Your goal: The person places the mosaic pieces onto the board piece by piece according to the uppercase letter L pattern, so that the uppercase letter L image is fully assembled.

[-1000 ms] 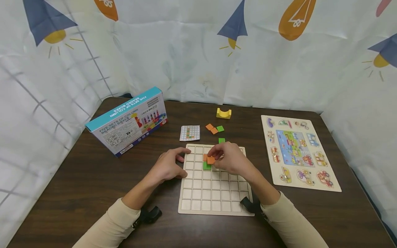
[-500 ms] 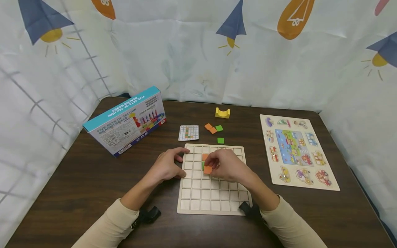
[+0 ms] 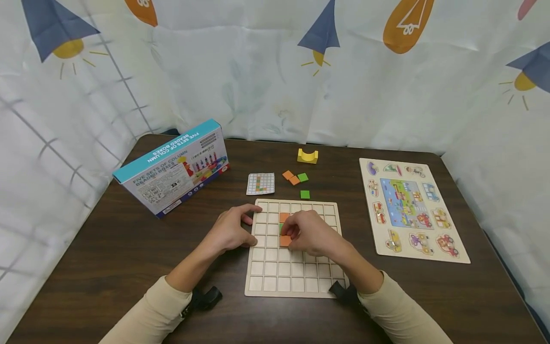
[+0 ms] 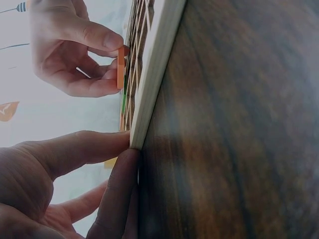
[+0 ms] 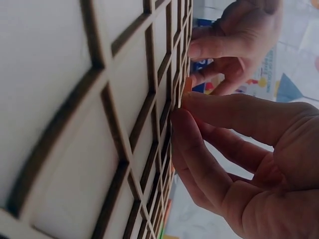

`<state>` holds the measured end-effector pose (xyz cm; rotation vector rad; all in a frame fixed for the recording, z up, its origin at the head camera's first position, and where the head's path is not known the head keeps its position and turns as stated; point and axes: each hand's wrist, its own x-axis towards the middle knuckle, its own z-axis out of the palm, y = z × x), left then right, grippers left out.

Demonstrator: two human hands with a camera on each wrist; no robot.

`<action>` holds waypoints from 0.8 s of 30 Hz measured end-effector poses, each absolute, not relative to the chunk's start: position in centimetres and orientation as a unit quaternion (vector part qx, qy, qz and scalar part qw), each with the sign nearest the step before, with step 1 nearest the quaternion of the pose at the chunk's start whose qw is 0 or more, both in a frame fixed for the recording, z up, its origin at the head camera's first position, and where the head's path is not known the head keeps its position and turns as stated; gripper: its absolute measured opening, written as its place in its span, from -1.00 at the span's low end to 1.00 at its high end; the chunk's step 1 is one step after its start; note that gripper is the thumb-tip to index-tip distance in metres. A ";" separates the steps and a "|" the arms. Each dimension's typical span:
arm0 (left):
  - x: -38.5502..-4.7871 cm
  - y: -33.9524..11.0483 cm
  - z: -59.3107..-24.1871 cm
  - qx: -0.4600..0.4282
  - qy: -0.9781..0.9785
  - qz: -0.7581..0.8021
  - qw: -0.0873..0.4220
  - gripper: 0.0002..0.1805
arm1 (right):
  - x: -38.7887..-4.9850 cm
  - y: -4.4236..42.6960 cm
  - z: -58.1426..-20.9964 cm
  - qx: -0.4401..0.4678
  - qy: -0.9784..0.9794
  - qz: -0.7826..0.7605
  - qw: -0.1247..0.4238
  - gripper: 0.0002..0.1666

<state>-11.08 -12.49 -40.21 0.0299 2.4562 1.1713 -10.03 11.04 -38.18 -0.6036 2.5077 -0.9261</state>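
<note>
My right hand [image 3: 311,232] pinches an orange square tile [image 3: 285,241] between thumb and fingertips, low over the wooden grid board [image 3: 292,284]. In the left wrist view this tile [image 4: 120,74] stands at the fingertips, close to the grid. Just beyond it, another orange tile [image 3: 284,217] lies in a cell, with a green tile [image 3: 281,228] between them, mostly hidden by my fingers. My left hand [image 3: 229,230] rests at the board's left edge, thumb and index finger extended and touching the rim [image 4: 142,119]. Its remaining fingers are partly hidden.
Beyond the board lie loose orange tiles [image 3: 290,177], green tiles [image 3: 305,194], a pattern card [image 3: 260,184] and a yellow arch block [image 3: 307,156]. A printed box [image 3: 174,172] stands at left. At right lies a picture puzzle board [image 3: 412,248].
My right hand has moved nearer to me with the orange tile, from beside the far orange tile to a cell below the green one. My left hand has stayed at the board's edge.
</note>
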 end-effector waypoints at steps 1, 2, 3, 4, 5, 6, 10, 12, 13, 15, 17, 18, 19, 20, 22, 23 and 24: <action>-11.1 -12.5 -40.2 0.010 0.882 0.421 0.209 -0.14 | -10.0 11.0 -38.2 -0.214 0.898 -0.330 0.200 -0.71; -11.1 -12.5 -40.2 0.010 0.883 0.420 0.210 -0.14 | -10.0 11.0 -38.3 -0.213 0.898 -0.329 0.199 -0.71; -11.1 -12.5 -40.2 0.010 0.883 0.420 0.210 -0.14 | -10.0 10.9 -38.3 -0.212 0.899 -0.328 0.198 -0.71; -11.1 -12.5 -40.2 0.010 0.883 0.420 0.210 -0.14 | -10.0 10.9 -38.3 -0.211 0.900 -0.327 0.197 -0.71; -11.1 -12.5 -40.2 0.010 0.883 0.419 0.210 -0.14 | -10.0 10.9 -38.3 -0.211 0.900 -0.326 0.196 -0.71; -11.1 -12.5 -40.2 0.009 0.883 0.419 0.211 -0.14 | -10.0 10.9 -38.4 -0.212 0.901 -0.325 0.194 -0.71; -11.2 -12.5 -40.2 0.009 0.882 0.420 0.211 -0.14 | -10.0 10.9 -38.3 -0.217 0.901 -0.324 0.189 -0.71; -11.1 -12.5 -40.2 0.010 0.882 0.421 0.209 -0.14 | -10.0 11.0 -38.2 -0.220 0.901 -0.325 0.186 -0.72; -11.1 -12.6 -40.2 0.011 0.882 0.421 0.209 -0.14 | -10.0 11.0 -38.2 -0.220 0.900 -0.327 0.186 -0.72; -11.1 -12.6 -40.2 0.012 0.883 0.421 0.207 -0.14 | -10.1 11.2 -38.1 -0.220 0.900 -0.328 0.183 -0.73; -11.0 -12.6 -40.2 0.013 0.883 0.422 0.206 -0.14 | -10.3 11.4 -38.0 -0.217 0.901 -0.330 0.180 -0.73; -11.0 -12.6 -40.2 0.012 0.882 0.422 0.207 -0.14 | -10.4 11.5 -38.0 -0.214 0.901 -0.333 0.178 -0.73; -11.0 -12.6 -40.2 0.012 0.883 0.422 0.207 -0.14 | -10.5 11.7 -37.9 -0.211 0.902 -0.334 0.175 -0.73; -11.0 -12.6 -40.2 0.012 0.882 0.423 0.207 -0.14 | -10.6 11.9 -37.8 -0.207 0.903 -0.335 0.172 -0.73; -11.0 -12.5 -40.2 0.010 0.881 0.424 0.208 -0.13 | -10.9 12.3 -37.7 -0.201 0.904 -0.339 0.163 -0.73; -11.0 -12.5 -40.2 0.010 0.881 0.424 0.208 -0.13 | -11.1 12.5 -37.7 -0.196 0.906 -0.340 0.158 -0.74; -11.0 -12.5 -40.2 0.010 0.881 0.424 0.209 -0.13 | -11.2 12.7 -37.7 -0.191 0.907 -0.341 0.155 -0.74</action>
